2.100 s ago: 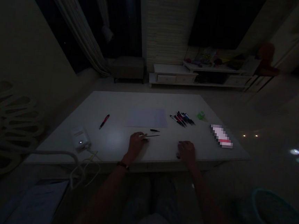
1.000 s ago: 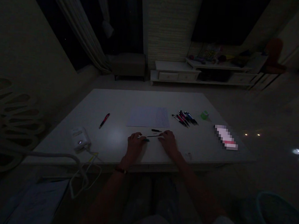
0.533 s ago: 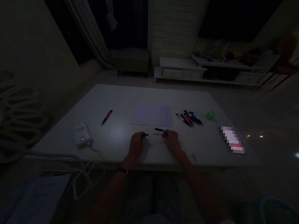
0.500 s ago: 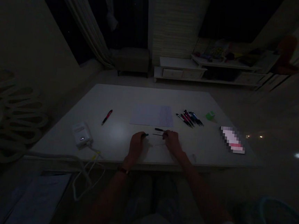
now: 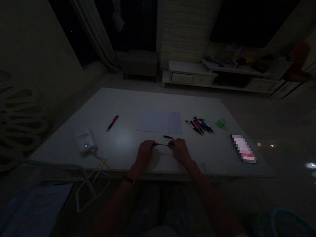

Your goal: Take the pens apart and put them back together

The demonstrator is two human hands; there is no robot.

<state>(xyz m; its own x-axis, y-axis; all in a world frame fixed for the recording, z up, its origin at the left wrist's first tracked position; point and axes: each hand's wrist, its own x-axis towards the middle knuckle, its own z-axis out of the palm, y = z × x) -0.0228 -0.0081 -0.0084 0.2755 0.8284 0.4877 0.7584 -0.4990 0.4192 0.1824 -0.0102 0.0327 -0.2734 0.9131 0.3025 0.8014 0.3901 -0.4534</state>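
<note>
Near the front edge of the white table [image 5: 122, 148], my left hand [image 5: 145, 152] is closed around a small dark-blue pen part [image 5: 156, 144], mostly hidden by the fingers. My right hand [image 5: 181, 151] pinches a thin dark pen refill [image 5: 163, 145]. The refill lies level between the hands, its left end meeting the pen part; whether it sits inside cannot be made out. Just beyond my right fingers lies a short black pen piece [image 5: 168, 136]. Behind it rests a sheet of paper [image 5: 153, 121], with writing on its right side.
Several pens [image 5: 200, 126] lie bunched right of the paper, beside a small green box [image 5: 221, 123]. A phone [image 5: 244, 149] lies near the right edge. At left are a red-black pen [image 5: 112, 123] and a white device [image 5: 85, 141] with a cable. A small clear piece [image 5: 204, 166] lies near the front edge.
The gap between my hands has closed: the refill moved slightly down and left, and its end now meets the pen part in my left hand.
</note>
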